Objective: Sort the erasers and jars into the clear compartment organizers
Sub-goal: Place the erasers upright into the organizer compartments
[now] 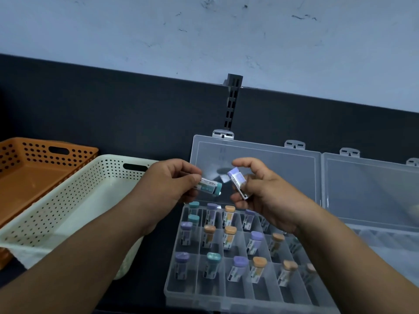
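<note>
Left hand pinching a teal-tipped eraser between thumb and fingers, tip pointing right. Right hand closed around a purple-tipped eraser, tilted, tip up and to the left. Both held above the far edge of the clear organizer, the two tips near each other but apart.

Below, compartments in a grid, most holding one sleeved eraser standing or leaning. Counted where visible: three teal tips, about seven purple, about eight orange; several on the right partly hidden by the right forearm, so totals uncertain. Nearest row of compartments bare, open for placing. Organizer lid raised behind, propped against the dark back panel, limiting room on the far side.

To the right, a second clear organizer, lid also up, contents blurred. To the left, a white perforated basket just beside the first organizer, crossed by the left forearm; past it, an orange perforated basket. All on a dark desk. No jars discernible.
</note>
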`<state>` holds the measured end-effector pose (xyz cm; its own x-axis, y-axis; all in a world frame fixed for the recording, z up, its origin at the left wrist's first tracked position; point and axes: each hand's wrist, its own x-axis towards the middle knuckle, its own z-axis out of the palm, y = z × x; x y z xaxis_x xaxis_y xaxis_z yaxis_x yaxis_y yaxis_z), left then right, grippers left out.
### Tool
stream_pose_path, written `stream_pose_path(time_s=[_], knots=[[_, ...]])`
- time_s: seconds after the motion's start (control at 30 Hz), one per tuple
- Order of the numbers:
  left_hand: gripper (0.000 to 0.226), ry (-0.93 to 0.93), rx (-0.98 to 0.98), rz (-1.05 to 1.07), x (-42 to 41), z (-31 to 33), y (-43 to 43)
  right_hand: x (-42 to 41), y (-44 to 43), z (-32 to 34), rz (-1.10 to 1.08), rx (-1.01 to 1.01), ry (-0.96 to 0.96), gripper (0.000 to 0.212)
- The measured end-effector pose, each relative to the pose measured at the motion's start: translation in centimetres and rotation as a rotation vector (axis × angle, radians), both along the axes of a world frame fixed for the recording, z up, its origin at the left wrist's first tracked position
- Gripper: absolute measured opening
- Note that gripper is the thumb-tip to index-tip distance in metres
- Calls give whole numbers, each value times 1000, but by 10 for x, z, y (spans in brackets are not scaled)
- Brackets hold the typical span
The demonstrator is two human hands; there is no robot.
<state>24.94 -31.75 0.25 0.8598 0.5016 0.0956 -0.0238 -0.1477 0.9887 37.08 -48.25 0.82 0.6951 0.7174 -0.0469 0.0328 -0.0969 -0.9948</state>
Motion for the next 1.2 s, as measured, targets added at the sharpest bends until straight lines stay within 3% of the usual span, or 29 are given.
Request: stream_pose_path(time_s=[0.1, 0.33, 0.5, 0.67, 0.9, 1.2], knots=[[16, 36, 56, -31, 6, 3, -6, -1, -8, 0, 33, -56, -96, 47], [22, 138, 509, -97, 24, 6, -19, 8, -21, -6, -102, -203, -438, 3], [20, 231, 843, -121, 37, 6, -25, 15, -25, -16, -101, -296, -521, 9], [26, 345, 1018, -172, 44, 1, -25, 16, -23, -22, -87, -376, -599, 22], [24, 405, 1023, -241, 50, -7, -17, 19, -13, -26, -20, -515, -731, 9], [26, 434, 904, -324, 53, -19, -13, 19, -3, -39, 109, -656, -703, 9]])
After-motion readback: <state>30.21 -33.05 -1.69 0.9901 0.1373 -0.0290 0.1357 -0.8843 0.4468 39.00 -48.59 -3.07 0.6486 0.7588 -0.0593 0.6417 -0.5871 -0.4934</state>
